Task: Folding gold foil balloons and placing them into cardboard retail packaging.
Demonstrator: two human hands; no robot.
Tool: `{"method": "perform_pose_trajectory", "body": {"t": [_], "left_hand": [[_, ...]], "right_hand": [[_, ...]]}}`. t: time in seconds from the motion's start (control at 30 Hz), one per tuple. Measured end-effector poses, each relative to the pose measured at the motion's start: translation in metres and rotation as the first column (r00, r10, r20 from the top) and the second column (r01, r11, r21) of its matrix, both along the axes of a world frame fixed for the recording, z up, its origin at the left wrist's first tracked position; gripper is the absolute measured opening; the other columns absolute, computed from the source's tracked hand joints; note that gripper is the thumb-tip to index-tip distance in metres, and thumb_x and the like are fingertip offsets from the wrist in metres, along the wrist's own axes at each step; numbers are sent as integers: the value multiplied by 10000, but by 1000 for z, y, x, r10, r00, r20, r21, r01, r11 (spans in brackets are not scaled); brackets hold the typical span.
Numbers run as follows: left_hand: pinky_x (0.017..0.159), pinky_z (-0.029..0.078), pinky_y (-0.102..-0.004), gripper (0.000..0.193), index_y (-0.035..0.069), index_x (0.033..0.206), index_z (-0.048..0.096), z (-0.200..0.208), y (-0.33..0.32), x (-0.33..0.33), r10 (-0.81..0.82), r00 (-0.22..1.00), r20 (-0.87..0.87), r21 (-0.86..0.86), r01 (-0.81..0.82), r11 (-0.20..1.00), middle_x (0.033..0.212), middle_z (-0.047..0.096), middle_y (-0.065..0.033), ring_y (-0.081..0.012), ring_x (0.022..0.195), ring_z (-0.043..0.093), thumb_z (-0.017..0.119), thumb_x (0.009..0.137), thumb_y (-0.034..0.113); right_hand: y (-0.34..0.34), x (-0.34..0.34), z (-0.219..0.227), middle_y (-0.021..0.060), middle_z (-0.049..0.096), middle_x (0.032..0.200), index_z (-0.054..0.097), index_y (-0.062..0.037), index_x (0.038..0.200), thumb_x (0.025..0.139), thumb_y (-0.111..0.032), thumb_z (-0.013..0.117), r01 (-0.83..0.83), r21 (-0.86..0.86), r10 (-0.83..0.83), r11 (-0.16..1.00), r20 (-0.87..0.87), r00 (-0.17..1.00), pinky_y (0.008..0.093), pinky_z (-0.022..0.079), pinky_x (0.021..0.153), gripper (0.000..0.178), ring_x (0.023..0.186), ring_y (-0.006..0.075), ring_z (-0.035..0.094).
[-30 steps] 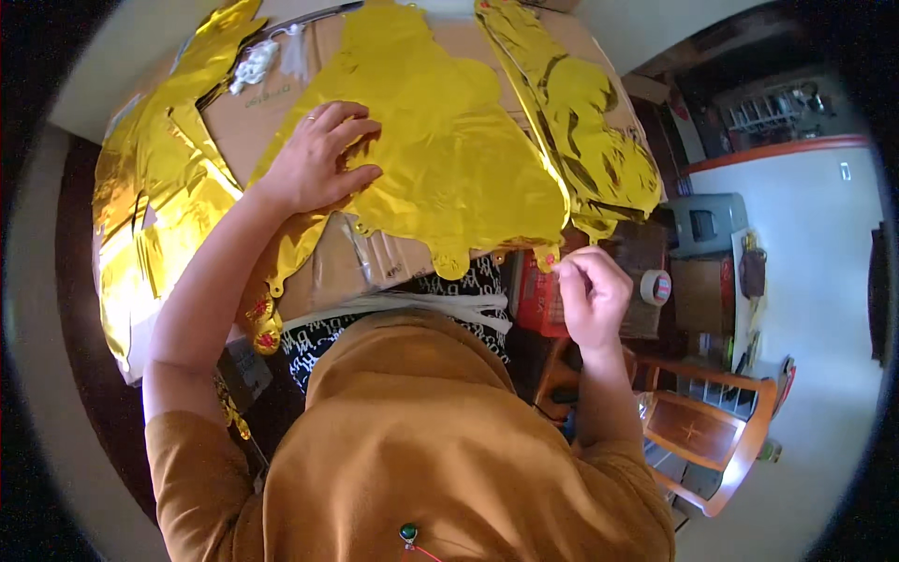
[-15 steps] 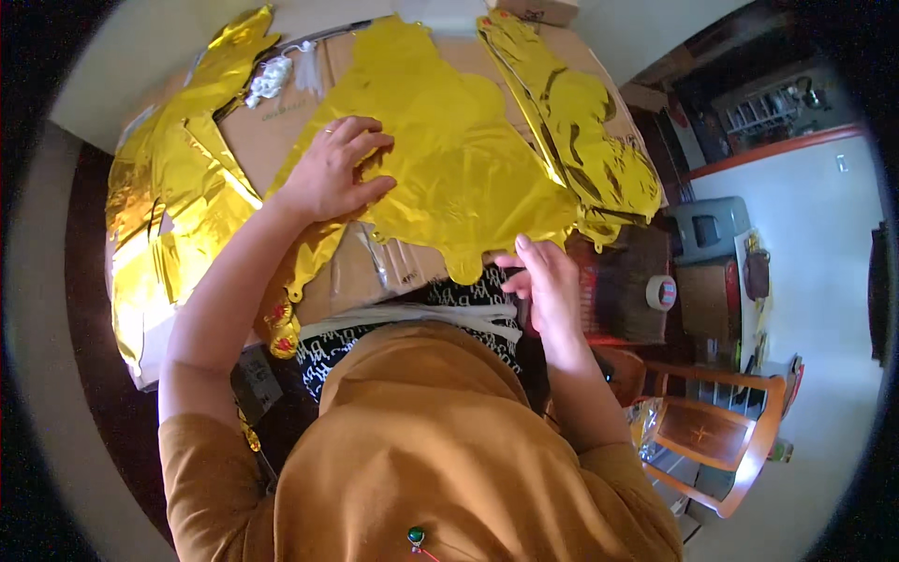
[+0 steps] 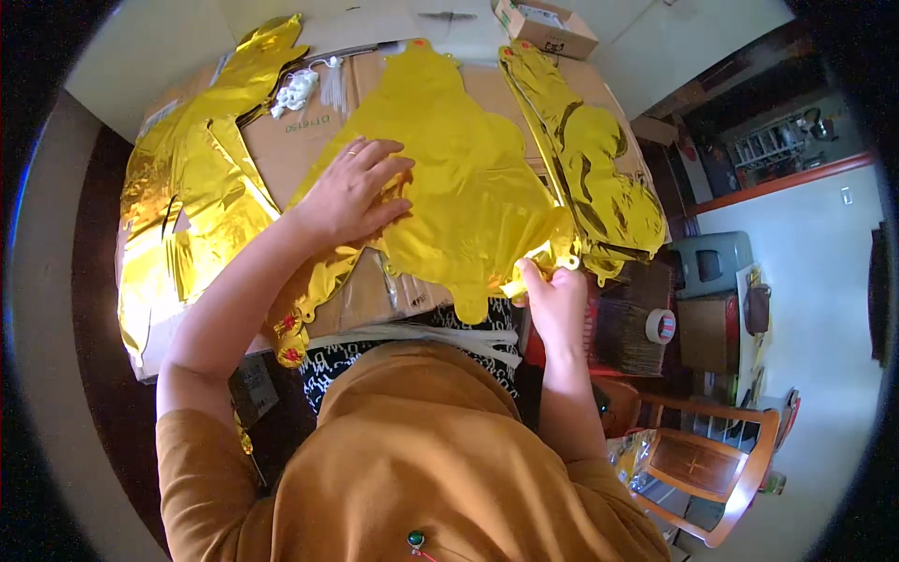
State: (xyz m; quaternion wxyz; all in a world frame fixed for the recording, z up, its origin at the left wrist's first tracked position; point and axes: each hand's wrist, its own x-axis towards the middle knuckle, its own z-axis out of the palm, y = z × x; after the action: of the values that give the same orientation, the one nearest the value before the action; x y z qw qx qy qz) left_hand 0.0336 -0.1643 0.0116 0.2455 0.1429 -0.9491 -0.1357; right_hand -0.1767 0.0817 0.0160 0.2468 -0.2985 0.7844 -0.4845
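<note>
A flat gold foil balloon (image 3: 449, 178) lies spread over the cardboard-covered table in front of me. My left hand (image 3: 354, 195) rests on its left part with the fingers spread. At the balloon's lower right corner, my right hand (image 3: 558, 307) pinches the foil between thumb and fingers, and the foil bunches up there. A rounded tab at the near edge hangs over my lap. More gold foil balloons lie on both sides: a crumpled one (image 3: 183, 206) on the left and a stack (image 3: 595, 155) on the right.
White string (image 3: 296, 94) lies at the back on the cardboard (image 3: 314, 150). A small box (image 3: 548, 28) stands at the far right. Beside the table are a tape roll (image 3: 660, 326) on a carton, a grey-blue plastic stool (image 3: 712, 262) and a wooden chair (image 3: 702, 459).
My right hand has closed on the balloon's lower right corner, where its fingers were loose before. The left hand stays spread on the foil. The view has shifted slightly.
</note>
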Motion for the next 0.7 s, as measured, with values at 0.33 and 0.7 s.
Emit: {"method": "perform_pose_trajectory", "body": {"t": [0.33,0.7], "left_hand": [[1107,372,-526,601,60,1337,543,-6,13,2,-26,999,39,14,25,1000,1378,502,-209,-433,1317,441,743,845,339],[1134,338,-533,603,68,1333,540,5,31,-17,34,999,27,-95,-31,995,1381,501,-208,-423,1337,423,722,846,373]], "right_hand": [[22,-21,8,203,678,670,706,42,788,877,-266,719,-75,107,114,991,-428,897,419,501,562,321,582,333,678],[17,-19,6,155,643,602,660,74,770,859,-201,754,-34,9,35,999,-398,917,365,460,532,303,516,183,604]]}}
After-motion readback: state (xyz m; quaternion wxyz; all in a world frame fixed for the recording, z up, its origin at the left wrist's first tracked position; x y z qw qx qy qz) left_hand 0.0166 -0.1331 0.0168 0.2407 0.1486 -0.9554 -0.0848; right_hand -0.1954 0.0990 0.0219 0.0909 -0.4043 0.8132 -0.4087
